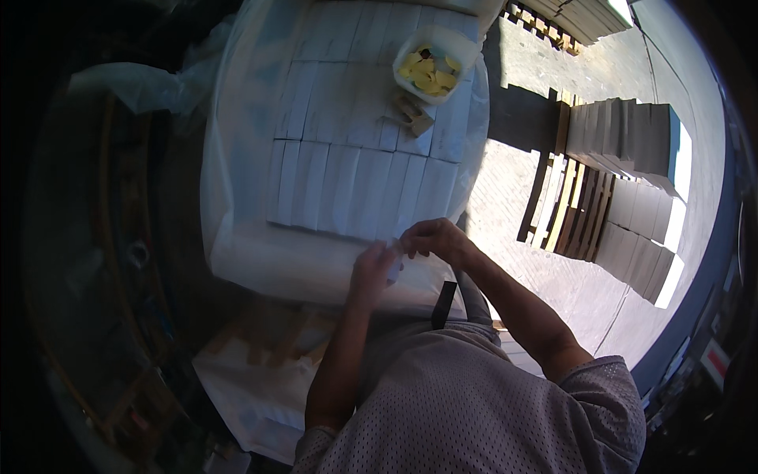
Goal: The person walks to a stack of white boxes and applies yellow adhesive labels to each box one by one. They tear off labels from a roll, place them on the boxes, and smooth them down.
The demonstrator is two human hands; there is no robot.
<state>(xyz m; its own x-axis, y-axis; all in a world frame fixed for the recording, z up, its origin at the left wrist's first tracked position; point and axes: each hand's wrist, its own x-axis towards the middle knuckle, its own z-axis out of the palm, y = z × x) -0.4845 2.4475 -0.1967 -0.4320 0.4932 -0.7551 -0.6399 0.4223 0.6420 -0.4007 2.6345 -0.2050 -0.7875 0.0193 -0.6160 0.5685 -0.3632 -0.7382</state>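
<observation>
My left hand [369,272] is closed on a small whitish piece [394,268], perhaps paper or a label; blur hides its kind. My right hand [433,238] meets it at the upper edge, fingers bent in a pinch; what they hold is too small to make out. Both hands are over the near edge of a large block of white stacks [347,186] set in rows. Translucent plastic film [276,257] wraps round the block's sides. On top, toward the far right, stands a whitish tub [400,82] with yellow pieces [426,75] inside. Beside the tub lies a small brown object [414,117].
To the right, stacks of white and grey goods [632,213] stand by wooden pallets [564,205] on a sunlit floor [517,186]. Loose film [138,87] hangs off at the far left. Dark shelving or frames [118,276] fill the left side. Another film-covered pile [272,387] sits near my left elbow.
</observation>
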